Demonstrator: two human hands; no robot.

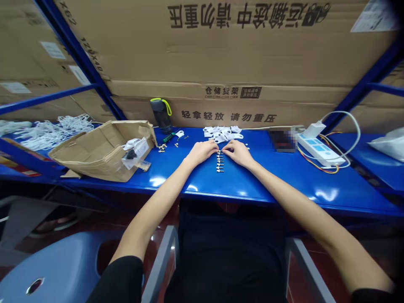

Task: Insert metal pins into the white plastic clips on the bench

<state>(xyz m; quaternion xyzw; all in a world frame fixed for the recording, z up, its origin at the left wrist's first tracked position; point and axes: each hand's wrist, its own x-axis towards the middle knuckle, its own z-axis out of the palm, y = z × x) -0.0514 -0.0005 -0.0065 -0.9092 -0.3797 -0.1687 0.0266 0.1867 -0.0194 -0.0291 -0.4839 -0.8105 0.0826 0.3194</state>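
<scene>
Find first a column of pins [220,164] on the blue table [236,181]. See at its far end the left hand [204,152] and right hand [239,154], both held narrow and nearly touching; cannot tell whether gripping a pin. Note white parts [222,134] just beyond, a bottle [162,116] off to the left, and, behind these, cardboard [227,59] printed with black characters.

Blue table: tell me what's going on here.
A person sits at the blue table, with the left hand and right hand close together at the far end of a row of small parts. Whether the fingertips grip one is too small to tell. White pieces lie in a loose pile just beyond the hands. An open cardboard box is off to the left, a power strip to the right.
</scene>
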